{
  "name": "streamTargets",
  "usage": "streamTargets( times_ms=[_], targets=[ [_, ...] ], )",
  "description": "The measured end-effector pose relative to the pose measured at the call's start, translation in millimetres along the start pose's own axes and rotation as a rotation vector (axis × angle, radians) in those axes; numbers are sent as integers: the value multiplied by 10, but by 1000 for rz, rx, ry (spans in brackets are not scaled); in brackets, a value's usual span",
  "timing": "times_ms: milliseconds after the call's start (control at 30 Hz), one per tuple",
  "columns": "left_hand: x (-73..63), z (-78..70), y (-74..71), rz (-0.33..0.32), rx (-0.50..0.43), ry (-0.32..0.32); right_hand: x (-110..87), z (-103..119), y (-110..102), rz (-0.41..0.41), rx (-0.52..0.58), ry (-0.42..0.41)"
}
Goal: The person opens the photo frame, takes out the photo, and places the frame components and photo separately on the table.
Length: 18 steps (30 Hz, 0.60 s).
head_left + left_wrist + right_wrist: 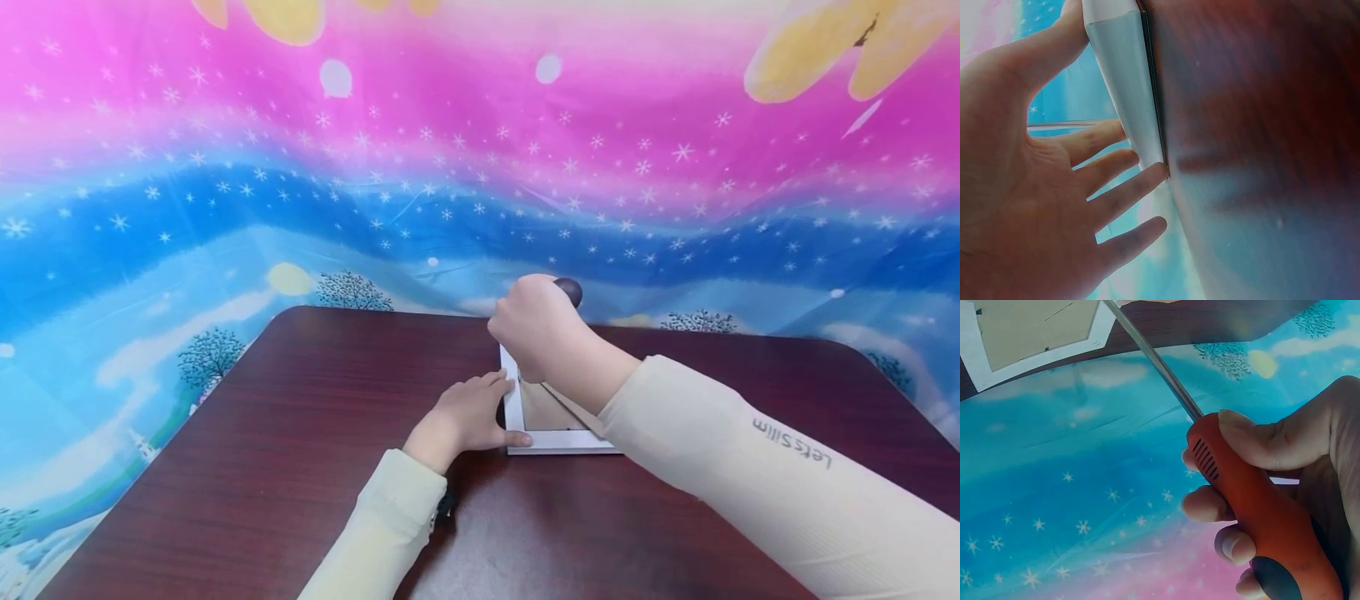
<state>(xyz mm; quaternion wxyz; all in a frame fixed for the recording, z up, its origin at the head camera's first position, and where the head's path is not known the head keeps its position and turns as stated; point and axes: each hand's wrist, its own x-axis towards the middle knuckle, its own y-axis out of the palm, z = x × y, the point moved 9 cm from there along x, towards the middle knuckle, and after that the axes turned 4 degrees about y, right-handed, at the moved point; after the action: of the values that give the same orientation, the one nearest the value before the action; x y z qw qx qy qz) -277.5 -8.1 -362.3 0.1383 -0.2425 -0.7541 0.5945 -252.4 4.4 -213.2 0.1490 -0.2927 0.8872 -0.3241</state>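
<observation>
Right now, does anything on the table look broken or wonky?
Nothing looks spilled. One maybe: a dark line slants across the brown board inside the white frame, odd because the frame's sides run straight. I can't tell whether it's a crack or just part of the back.

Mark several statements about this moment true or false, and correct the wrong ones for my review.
1. The right hand grips a screwdriver. True.
2. The screwdriver's handle is plain green. False: it is orange with black patches.
3. The left hand touches a white frame. True.
4. The frame hangs on the patterned backdrop. False: it lies on the dark table.
5. The backdrop shows white snowflakes. True.
6. Both sleeves are black. False: they are pale cream.
</observation>
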Motion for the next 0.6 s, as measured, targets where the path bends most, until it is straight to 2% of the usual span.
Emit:
streamTargets(
  times_ms=[267,400,600],
  targets=[
    [-10,-7,-13,-8,-2,6,4,-17,26,9,8,13],
    [-7,7,0,-2,2,-13,-24,-121,79,1,98,28],
    [-6,28,8,-12,-14,-33,-149,-406,257,-19,284,85]
  ],
)
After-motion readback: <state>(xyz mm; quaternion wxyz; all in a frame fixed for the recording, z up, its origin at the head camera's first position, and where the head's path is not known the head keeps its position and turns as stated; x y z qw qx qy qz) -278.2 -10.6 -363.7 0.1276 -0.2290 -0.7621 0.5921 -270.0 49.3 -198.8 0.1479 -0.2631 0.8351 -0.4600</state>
